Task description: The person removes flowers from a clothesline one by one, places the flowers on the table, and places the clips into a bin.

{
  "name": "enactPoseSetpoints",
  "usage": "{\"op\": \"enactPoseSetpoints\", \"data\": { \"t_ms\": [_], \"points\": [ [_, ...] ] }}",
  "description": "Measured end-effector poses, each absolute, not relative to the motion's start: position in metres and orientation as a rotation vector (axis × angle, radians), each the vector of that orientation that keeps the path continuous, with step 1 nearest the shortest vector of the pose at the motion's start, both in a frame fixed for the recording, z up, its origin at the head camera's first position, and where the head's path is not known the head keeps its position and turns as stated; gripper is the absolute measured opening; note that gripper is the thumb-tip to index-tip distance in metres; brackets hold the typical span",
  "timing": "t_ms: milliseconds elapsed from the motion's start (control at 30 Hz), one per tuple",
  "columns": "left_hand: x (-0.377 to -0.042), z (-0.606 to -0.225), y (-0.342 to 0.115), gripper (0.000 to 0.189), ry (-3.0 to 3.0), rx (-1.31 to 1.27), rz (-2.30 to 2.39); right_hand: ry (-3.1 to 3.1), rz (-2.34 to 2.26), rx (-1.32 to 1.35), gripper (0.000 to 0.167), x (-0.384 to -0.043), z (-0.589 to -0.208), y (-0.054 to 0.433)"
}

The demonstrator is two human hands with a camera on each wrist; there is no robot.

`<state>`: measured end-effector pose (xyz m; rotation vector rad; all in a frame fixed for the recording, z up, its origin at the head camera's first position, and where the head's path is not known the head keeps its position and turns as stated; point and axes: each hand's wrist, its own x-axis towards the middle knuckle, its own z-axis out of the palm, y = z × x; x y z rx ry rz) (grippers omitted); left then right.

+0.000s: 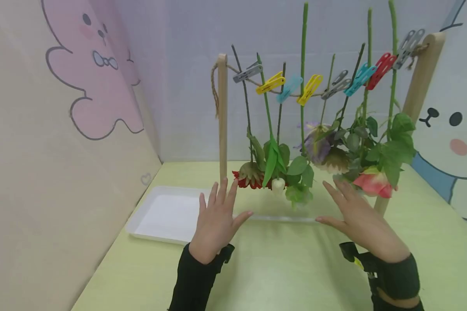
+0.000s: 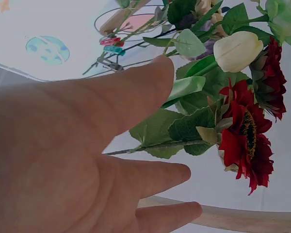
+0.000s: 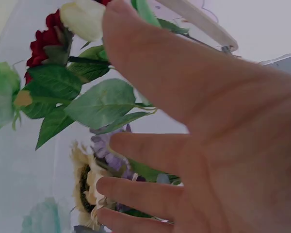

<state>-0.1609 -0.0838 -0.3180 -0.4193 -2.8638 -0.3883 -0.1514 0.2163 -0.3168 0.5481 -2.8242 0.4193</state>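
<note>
My left hand (image 1: 216,220) is raised with its fingers spread and straight, holding nothing. Behind its fingertips hang a red flower (image 1: 251,176) and a white tulip (image 1: 278,185), heads down; in the left wrist view the red flower (image 2: 247,138) faces away from the fingers. Also spread, my right hand (image 1: 363,220) holds nothing. Around it hang a pink rose (image 1: 375,182), a purple flower (image 1: 317,147) and a cream flower (image 3: 85,184). A pale green flower (image 1: 299,195) hangs between the hands. Whether any finger touches a flower, I cannot tell.
Several plastic clips, such as a yellow clip (image 1: 309,90) and a red clip (image 1: 381,71), pin the stems to a twine line between a left wooden post (image 1: 222,125) and a right wooden post (image 1: 424,77). A white tray (image 1: 155,235) lies on the yellow table (image 1: 272,268).
</note>
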Motion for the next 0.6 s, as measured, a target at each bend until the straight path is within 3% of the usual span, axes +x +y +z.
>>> {"op": "enactPoseSetpoints", "data": {
  "t_ms": [100, 233, 433, 600],
  "points": [
    [-0.163, -0.306, -0.086, 0.075, -2.825, -0.468, -0.325, -2.700, 0.442, 0.570, 0.078, -0.151, -0.313, 0.211],
    [-0.168, -0.271, -0.088, 0.065, -2.863, -0.561, -0.276, -2.434, 0.496, 0.601, 0.056, -0.153, -0.313, 0.200],
    [-0.199, -0.180, -0.086, 0.024, -2.809, -0.859, -0.562, -2.043, 0.625, 0.634, 0.022, -0.176, -0.298, 0.177],
    [-0.216, -0.104, -0.072, 0.023, -2.552, -0.870, -0.654, -2.015, 0.919, 0.572, 0.014, -0.196, -0.264, 0.153]
  ]
}}
